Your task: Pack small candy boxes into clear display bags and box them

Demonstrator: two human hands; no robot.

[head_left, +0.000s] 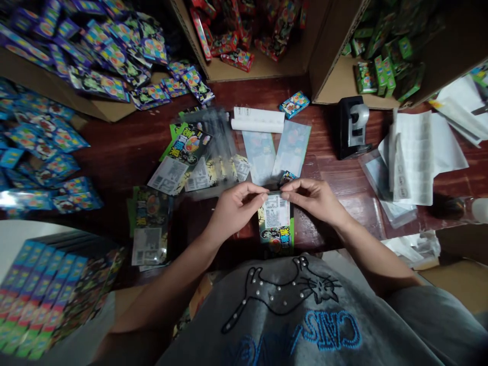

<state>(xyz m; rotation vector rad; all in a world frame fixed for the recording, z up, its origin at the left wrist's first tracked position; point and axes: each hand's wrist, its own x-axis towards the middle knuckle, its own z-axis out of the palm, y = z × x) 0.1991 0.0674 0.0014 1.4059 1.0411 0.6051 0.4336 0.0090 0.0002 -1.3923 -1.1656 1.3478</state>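
My left hand (234,206) and my right hand (314,198) both pinch the top edge of a small card packet (276,223) lying on the dark wooden table (122,147). The packet shows a white barcode label and green print at its lower end. Both hands are closed on it, fingertips nearly meeting over its top. Just beyond my fingers lie two clear sleeves (276,150) side by side and a white paper roll (257,120). A fanned row of similar packets in clear sleeves (198,162) sits left of them.
A black tape dispenser (351,127) stands at the right, beside sheets of white labels (414,152). Cardboard boxes hold red packs (236,40) and green packs (381,56). Blue packs (41,147) are heaped at the left; stacked boxes (49,290) stand at the lower left.
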